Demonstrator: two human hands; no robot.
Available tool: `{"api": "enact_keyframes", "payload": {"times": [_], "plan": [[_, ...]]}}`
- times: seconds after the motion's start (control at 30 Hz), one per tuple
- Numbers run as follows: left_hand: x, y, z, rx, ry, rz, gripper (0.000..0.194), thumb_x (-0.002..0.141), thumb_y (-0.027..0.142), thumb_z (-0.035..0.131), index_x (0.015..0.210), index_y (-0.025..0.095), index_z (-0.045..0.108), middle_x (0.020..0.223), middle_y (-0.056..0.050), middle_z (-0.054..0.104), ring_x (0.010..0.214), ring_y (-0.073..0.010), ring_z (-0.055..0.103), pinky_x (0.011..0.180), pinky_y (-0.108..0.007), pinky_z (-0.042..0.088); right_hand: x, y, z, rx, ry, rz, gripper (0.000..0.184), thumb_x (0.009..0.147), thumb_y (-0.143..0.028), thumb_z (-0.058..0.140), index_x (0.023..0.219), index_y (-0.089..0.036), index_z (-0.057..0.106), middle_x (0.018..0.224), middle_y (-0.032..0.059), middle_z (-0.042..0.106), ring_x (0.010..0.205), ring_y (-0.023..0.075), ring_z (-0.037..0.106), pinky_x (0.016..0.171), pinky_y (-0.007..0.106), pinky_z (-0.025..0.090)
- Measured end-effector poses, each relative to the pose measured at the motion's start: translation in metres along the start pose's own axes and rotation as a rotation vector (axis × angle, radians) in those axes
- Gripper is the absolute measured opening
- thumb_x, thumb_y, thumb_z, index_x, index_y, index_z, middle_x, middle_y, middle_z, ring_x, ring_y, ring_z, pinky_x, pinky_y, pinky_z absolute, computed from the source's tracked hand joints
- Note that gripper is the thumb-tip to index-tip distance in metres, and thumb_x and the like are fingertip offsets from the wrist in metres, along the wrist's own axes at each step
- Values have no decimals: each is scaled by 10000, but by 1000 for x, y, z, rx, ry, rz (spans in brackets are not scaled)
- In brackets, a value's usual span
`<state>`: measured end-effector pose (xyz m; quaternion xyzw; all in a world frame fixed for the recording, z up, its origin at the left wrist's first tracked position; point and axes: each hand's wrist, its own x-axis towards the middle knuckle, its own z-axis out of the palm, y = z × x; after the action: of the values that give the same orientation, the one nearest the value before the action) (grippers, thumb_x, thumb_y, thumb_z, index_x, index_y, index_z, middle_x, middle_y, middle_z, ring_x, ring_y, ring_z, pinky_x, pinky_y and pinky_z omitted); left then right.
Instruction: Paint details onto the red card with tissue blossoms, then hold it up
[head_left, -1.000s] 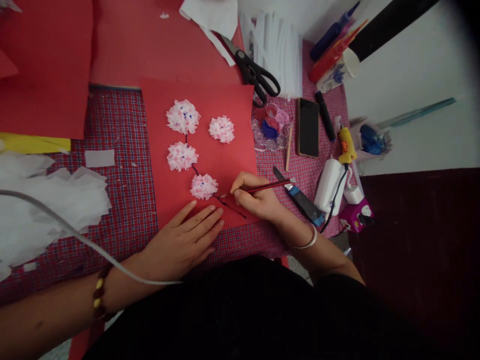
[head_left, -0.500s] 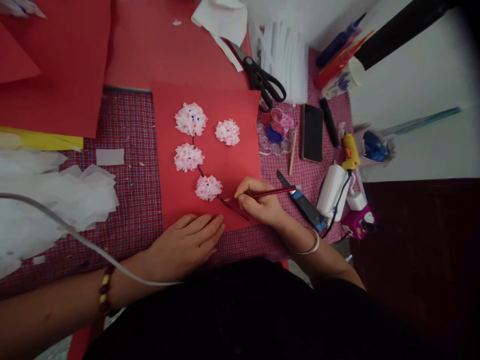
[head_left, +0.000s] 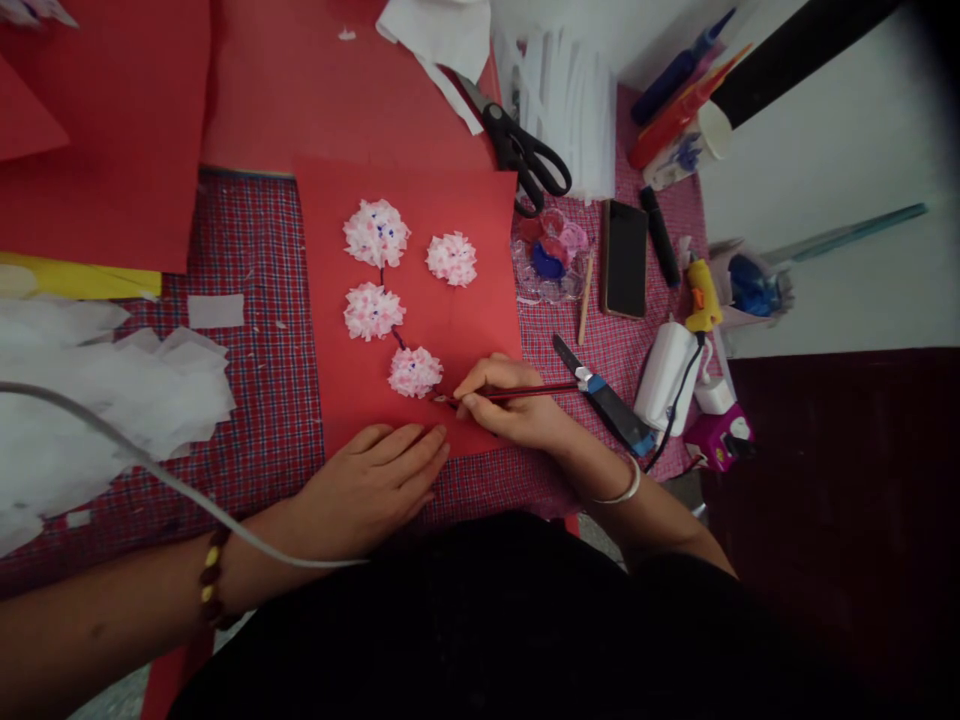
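At 6 to 7 o'clock from the middle of the red sheet (head_left: 480, 325), the left hand (head_left: 379, 482) is lying over the near edge, its grip resting flat with fingers together and holding nothing. Between 4 and 5, the right hand (head_left: 510, 402) is working close to the paper, its grip pinching a slim dark-red paintbrush (head_left: 551, 389), whose tip is pointing toward the lowest blossom. The sheet is bearing four ruffled white-and-pink blossoms (head_left: 373, 311), which are sitting at 6, 9, 11 and 1 o'clock; dark strokes (head_left: 398, 338) are linking the first three. Between 2 and 3, a clear scalloped palette (head_left: 555, 291) is holding blue, red and pink colours. Farther out, a white cup (head_left: 712, 132) is sitting at 2, and a pale container (head_left: 724, 268) is holding something blue at 3. A checked cloth (head_left: 262, 320) is covering the counter (head_left: 277, 430), where scissors (head_left: 525, 160) are lying between 1 and 2. Beyond, a white wall (head_left: 817, 285) is rising at 3.
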<state>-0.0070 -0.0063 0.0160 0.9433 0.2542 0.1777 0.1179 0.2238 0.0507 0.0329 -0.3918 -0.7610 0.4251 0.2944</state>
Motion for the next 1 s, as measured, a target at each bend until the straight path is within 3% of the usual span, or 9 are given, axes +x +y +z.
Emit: {"api": "enact_keyframes", "payload": {"times": [0.3,0.5,0.7,1.0], "plan": [[-1,2,0,35,5,18,315,1012,208,378,1206,118,609,1265,-80,622,1126,-227,554,847,-369,423,0,5,1,-30,-28,-112,36,877,-159,615,871,-181,643,774,-15,725,714,105,660,771,295,415],[-1,2,-2,60,-1,26,277,951,202,520,1198,130,621,1262,-104,618,1116,-233,567,844,-351,430,1,2,1,-33,-29,-84,57,882,-164,592,851,-172,640,758,-10,716,710,112,655,769,300,411],[-1,2,-3,49,-10,18,311,1012,204,385,1211,120,609,1278,-86,614,1110,-224,566,830,-359,420,1,1,-2,-28,-29,-70,95,874,-156,558,801,-176,615,727,-16,687,679,112,619,743,295,414],[1,2,-5,52,-19,11,310,1015,215,391,1219,133,609,1292,-86,606,1089,-216,574,822,-346,411,0,-1,-8,-27,8,-7,131,837,-121,533,745,-177,606,682,-22,659,642,104,577,712,285,420]]}}
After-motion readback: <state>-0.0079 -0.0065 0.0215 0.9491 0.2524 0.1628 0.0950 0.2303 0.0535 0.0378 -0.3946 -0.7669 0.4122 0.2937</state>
